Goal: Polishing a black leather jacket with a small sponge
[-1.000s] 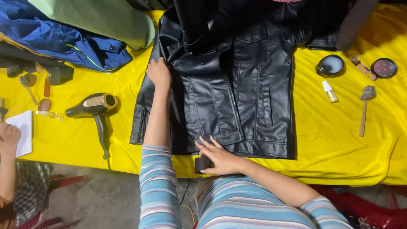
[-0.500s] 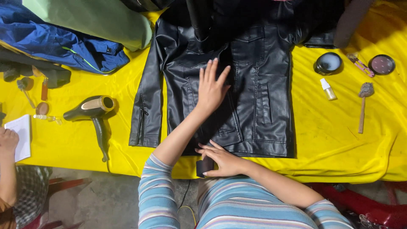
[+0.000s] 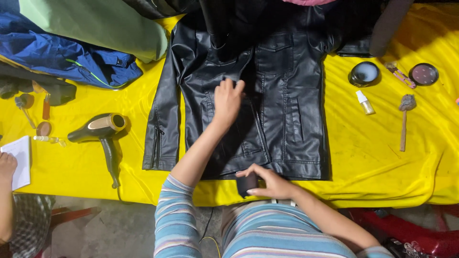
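Black leather-look jacket (image 3: 267,95) is laid flat, front up, on the yellow cloth-covered table (image 3: 397,167); collar is away from the person, hem at the near table edge. Long axis runs collar to hem, i.e. straight out from the body.

Left hand (image 3: 228,99) is laid palm-down on the jacket's left front panel beside the zip line, fingers loosely spread toward the collar; nothing is grasped, the hand is only pressed onto the leather. Right hand (image 3: 270,181) is curled around a small dark block-shaped object (image 3: 247,184) at the hem edge, near side of the table; what the object is cannot be told. From that right-hand grip the jacket body lies directly ahead and up-table, hem touching the hand; the left hand is farther up the same panel, nearer the chest pockets.

Off to the left of both hands: black-and-gold hair dryer (image 3: 98,131), apart from the sleeve. Off to the right: round open tin (image 3: 364,74), small white dropper bottle (image 3: 366,102), wooden-handled brush (image 3: 405,119), all well apart from the grip.

Change vs half a second ago: left hand is seen closer to the zip line with fingers less splayed; a second ago it was out at the sleeve shoulder. Right hand is unchanged at the hem.

A second person's hand (image 3: 7,165) is seen on a white pad at far left.
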